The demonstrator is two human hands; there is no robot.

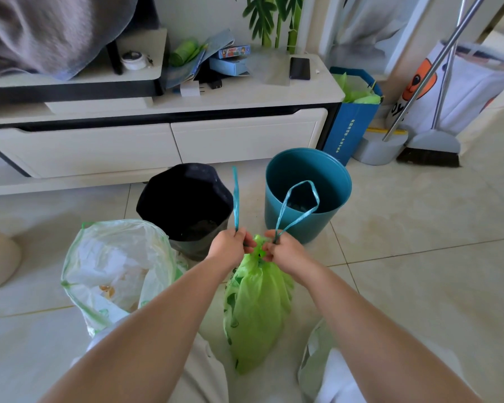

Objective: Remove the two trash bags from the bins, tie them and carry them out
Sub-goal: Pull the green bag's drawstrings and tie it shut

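Already out of the bins and on the pale tiled floor (405, 228): both bags, so only tying and carrying seem to remain. Behind them, against the low white cabinet (157, 144), a dark round bin with black liner (185, 199) and a teal round plastic bin (307, 193), standing close together and without the two bags. At the left, just in front of the dark bin, a translucent white trash bag with green rim (114, 271), mouth wide open, not yet tied, probably set aside to wait its turn. In the middle, near the knees, a bright green plastic trash bag (256, 309), upright, neck gathered narrow. Above its neck, two blue drawstring loops (298, 205) pulled up and apart, likely to cinch the mouth before knotting. Left hand (230, 245) closed on one straight loop, right hand (282, 248) closed on the open loop.
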